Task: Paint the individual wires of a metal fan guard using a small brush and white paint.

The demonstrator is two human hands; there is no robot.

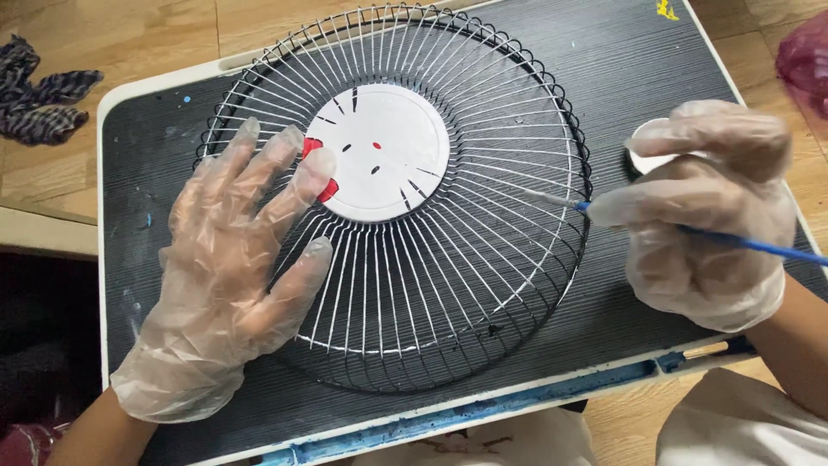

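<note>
A round wire fan guard (483, 285) lies on a small black-topped table (621, 69). Its white centre disc (388, 155) carries a red bow, a red dot and short black strokes. My left hand (233, 267), in a clear plastic glove, rests flat with spread fingers on the guard's left side, fingertips reaching the disc's edge. My right hand (707, 216), also gloved, grips a thin blue-handled paintbrush (759, 246) whose tip touches the wires on the guard's right side. Some wires look white, the outer rim black.
A small white cup (642, 155) sits partly hidden behind my right hand. Dark patterned cloth (39, 95) lies on the wooden floor at upper left. A pink bag (806, 56) shows at the right edge. The table's white rim (483, 406) has blue paint smears.
</note>
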